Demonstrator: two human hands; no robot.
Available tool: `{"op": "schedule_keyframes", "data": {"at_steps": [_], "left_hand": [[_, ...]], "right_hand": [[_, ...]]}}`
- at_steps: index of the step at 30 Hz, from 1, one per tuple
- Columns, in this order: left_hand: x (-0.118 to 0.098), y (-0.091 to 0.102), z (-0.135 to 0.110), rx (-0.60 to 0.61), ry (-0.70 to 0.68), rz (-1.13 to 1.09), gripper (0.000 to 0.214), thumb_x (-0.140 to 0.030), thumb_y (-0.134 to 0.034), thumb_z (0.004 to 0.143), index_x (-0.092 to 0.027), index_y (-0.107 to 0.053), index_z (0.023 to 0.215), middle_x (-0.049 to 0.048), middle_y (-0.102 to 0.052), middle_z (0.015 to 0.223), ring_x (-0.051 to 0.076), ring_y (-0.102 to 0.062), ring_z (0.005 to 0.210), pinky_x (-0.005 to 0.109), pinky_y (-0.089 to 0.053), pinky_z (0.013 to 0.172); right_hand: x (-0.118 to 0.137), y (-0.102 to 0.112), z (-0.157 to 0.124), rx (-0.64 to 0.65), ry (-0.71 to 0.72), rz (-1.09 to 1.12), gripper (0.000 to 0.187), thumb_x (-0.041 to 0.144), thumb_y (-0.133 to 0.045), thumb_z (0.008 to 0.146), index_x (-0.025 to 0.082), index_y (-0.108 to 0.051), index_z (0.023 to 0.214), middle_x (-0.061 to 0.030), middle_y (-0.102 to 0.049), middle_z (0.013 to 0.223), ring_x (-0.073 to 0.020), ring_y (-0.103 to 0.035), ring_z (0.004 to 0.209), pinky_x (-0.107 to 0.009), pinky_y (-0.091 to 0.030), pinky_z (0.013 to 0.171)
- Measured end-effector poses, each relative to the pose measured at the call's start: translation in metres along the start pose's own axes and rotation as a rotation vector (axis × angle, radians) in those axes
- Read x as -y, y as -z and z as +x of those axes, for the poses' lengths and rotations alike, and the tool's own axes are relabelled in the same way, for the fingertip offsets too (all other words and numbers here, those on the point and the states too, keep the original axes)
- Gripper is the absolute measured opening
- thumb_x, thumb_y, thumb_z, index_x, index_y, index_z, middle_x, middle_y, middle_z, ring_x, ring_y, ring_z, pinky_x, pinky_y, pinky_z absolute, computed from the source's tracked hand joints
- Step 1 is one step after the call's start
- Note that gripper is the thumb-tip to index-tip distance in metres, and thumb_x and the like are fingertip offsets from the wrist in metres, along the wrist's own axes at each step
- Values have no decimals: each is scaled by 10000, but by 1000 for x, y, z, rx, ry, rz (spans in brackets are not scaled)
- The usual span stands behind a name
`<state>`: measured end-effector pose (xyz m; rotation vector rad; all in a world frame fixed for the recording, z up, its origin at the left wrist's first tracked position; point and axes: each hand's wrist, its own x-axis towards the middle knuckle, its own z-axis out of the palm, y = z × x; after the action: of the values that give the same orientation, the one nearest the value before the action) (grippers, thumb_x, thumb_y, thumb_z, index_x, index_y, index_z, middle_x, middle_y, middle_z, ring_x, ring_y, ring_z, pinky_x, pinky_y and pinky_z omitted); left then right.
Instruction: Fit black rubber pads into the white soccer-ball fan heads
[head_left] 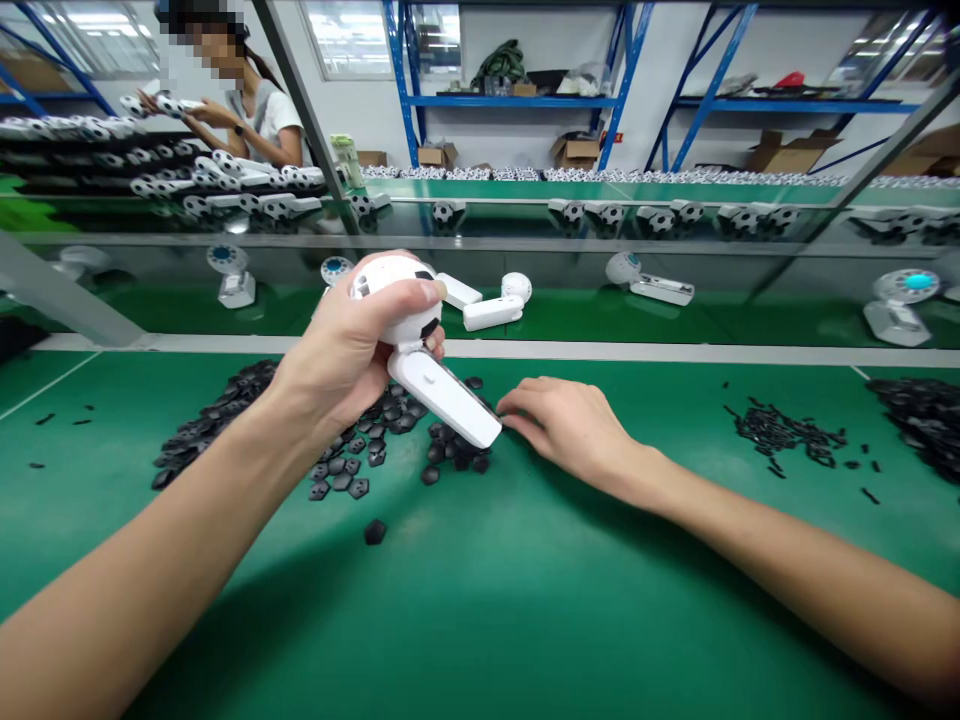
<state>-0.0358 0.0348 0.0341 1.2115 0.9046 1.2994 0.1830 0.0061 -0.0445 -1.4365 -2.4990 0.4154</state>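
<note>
My left hand (345, 340) is wrapped round the ball-shaped head of a white device (446, 396). Black patches show on that head, and its long white body slants down to the right. My right hand (574, 430) hovers by the lower end of this body, thumb and fingers pinched together; whatever lies between the fingertips is hidden. Under the device are loose black pentagon pieces (352, 468). One lone black pentagon (375, 532) lies nearer to me. A denser pile of black pieces (217, 415) is partly covered by my left forearm.
Small black strips (784, 430) and another black pile (922, 415) lie on the right of the green table (555, 620). Behind a white rail (675, 352), white devices (495, 312) rest on a green strip. Farther back, a person (262, 120) handles football-patterned pieces near stacked trays.
</note>
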Motion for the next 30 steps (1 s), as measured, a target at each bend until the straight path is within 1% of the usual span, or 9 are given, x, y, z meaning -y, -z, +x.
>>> {"op": "schedule_keyframes", "data": {"at_steps": [2,4,7,12,15,19,22,25,30], "left_hand": [[-2,0,-1,-5,-12,-19,491,-196,-947,666,-189,-584,996,-67,-628,696,117,-613,519,282,-565,480],[-3,1,0,-33,-12,-20,556,-170,-958,606,-188,-574,1007,-66,-642,704,118,-622,535,285,-587,500],[-6,3,3,-56,-35,8,630,-183,-989,552,-195,-566,1020,-69,-644,689,124,-620,529,294,-595,491],[-6,4,1,-43,-89,3,555,-166,-965,637,-196,-566,1022,-76,-615,682,121,-623,543,282,-597,496],[-6,5,1,-31,-59,-4,489,-170,-967,643,-175,-583,947,-49,-631,721,117,-628,570,282,-620,525],[-6,9,3,11,-29,-25,419,-217,-978,677,-158,-609,867,-10,-628,746,126,-635,597,286,-625,534],[-6,10,4,62,-15,-13,416,-247,-985,702,-157,-608,853,-3,-616,722,130,-631,582,294,-627,531],[-6,7,1,77,17,-14,427,-274,-984,706,-155,-590,822,-7,-593,706,120,-618,551,282,-611,514],[-6,0,-7,6,82,-19,410,-265,-954,707,-150,-616,909,-4,-601,781,126,-630,565,287,-599,522]], "right_hand": [[-5,1,3,-14,-24,-20,218,195,-616,1083,221,-809,1180,-70,-808,1239,-274,-748,1123,-321,-427,740],[-9,1,6,-7,-25,-33,207,216,-627,1083,232,-816,1165,-58,-816,1215,-264,-755,1100,-317,-442,747],[-8,1,9,17,2,-62,202,284,-639,1092,254,-817,1185,-50,-815,1213,-253,-756,1084,-309,-445,734],[1,-1,11,55,73,-179,230,347,-637,1100,213,-803,1186,-91,-793,1181,-265,-731,1056,-322,-369,642],[4,-4,12,85,129,-269,246,208,-562,1112,151,-795,1057,-143,-786,1097,-275,-707,1005,-352,-353,663],[6,-6,11,107,191,-333,298,-13,-504,1029,123,-765,977,-172,-775,1059,-275,-685,978,-369,-364,731],[6,-7,12,94,189,-326,299,-56,-503,994,114,-748,1007,-174,-771,1064,-271,-683,968,-359,-370,734],[2,-6,15,53,149,-270,235,-10,-530,1016,107,-732,1032,-175,-773,1073,-270,-692,955,-347,-362,690],[-14,8,17,-57,100,-74,185,160,-552,1096,150,-736,1099,-76,-804,976,-190,-706,812,-295,-429,705]]}}
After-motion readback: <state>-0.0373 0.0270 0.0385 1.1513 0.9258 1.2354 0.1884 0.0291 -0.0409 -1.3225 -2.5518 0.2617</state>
